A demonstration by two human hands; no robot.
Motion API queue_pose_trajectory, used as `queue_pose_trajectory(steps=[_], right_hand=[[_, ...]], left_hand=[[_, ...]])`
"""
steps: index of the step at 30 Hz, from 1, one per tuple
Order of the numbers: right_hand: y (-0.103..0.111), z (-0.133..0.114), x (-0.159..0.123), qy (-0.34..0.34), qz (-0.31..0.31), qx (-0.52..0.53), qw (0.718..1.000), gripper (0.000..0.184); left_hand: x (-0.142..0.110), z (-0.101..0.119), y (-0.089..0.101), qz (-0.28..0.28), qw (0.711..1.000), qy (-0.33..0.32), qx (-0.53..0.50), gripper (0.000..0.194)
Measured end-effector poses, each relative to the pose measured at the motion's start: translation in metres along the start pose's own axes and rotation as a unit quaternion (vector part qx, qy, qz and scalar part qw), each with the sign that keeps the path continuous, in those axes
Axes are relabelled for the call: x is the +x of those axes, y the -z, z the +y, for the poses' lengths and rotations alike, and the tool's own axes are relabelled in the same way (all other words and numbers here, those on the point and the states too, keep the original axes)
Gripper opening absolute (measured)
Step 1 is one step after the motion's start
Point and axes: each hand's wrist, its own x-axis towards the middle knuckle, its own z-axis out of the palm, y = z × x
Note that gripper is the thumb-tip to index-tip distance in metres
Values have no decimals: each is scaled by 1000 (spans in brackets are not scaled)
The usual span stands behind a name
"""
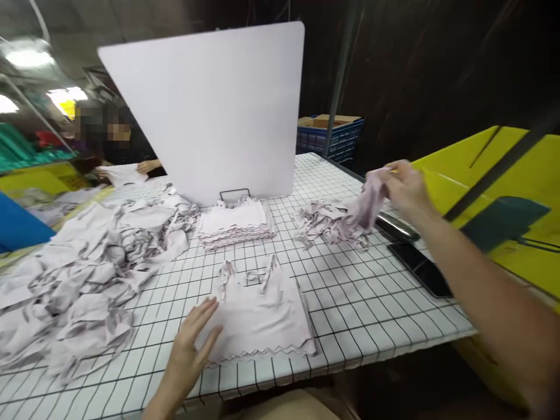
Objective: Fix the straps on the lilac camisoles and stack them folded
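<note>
A pale camisole top (pixel 262 321) lies flat in front of me, straps pointing away and wavy hem toward the table edge. My left hand (pixel 192 338) rests at its left side, fingers stretched out and apart, holding nothing. Over on the right, my right hand (pixel 405 184) is closed around a bunched pale garment (pixel 371 201) and lifts one end of it. That cloth hangs down to a small crumpled heap of garments (pixel 326 221) on the table. Behind the flat top sits a neat stack of folded tops (pixel 236 224).
A large loose pile of garments (pixel 100 256) covers the left of the gridded table (pixel 350 309). A white board (pixel 219 111) stands upright behind the stack. A phone (pixel 422 269), a shiny case (pixel 396 226) and a yellow bin (pixel 494 186) are at right. Another person (pixel 125 151) handles cloth at back left.
</note>
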Motion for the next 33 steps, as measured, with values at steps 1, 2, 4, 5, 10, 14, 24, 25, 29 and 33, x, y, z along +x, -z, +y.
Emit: queue_pose_trajectory(steps=[1, 2, 4, 5, 10, 14, 24, 25, 29, 33], right_hand=[[4, -18, 4, -21, -12, 48, 999, 17], [8, -36, 7, -36, -28, 84, 995, 18], [11, -70, 9, -6, -57, 100, 993, 20], [10, -84, 9, 18, -75, 101, 992, 20], [-1, -129, 2, 190, -64, 88, 976, 17], [-16, -162, -27, 308, -40, 12, 951, 12], [-54, -177, -45, 240, -135, 66, 959, 14], [-59, -177, -44, 215, -150, 88, 961, 15], [-80, -188, -48, 146, -274, 208, 927, 17], [-82, -182, -54, 128, -310, 290, 896, 40]], left_hand=[[11, 10, 1, -12, 999, 11, -32, 40], [23, 22, 1, -15, 998, 22, -62, 37], [48, 50, 0, -10, 991, 44, -128, 33], [61, 65, -2, -9, 984, 53, -169, 30], [123, 135, -19, -124, 894, 65, -425, 31], [160, 179, -34, -186, 835, 59, -514, 60], [186, 179, -31, -24, 800, 102, -591, 28], [186, 178, -28, -23, 803, 88, -590, 30], [192, 185, -21, -59, 812, 59, -578, 39], [210, 180, -1, 12, 772, 109, -626, 36]])
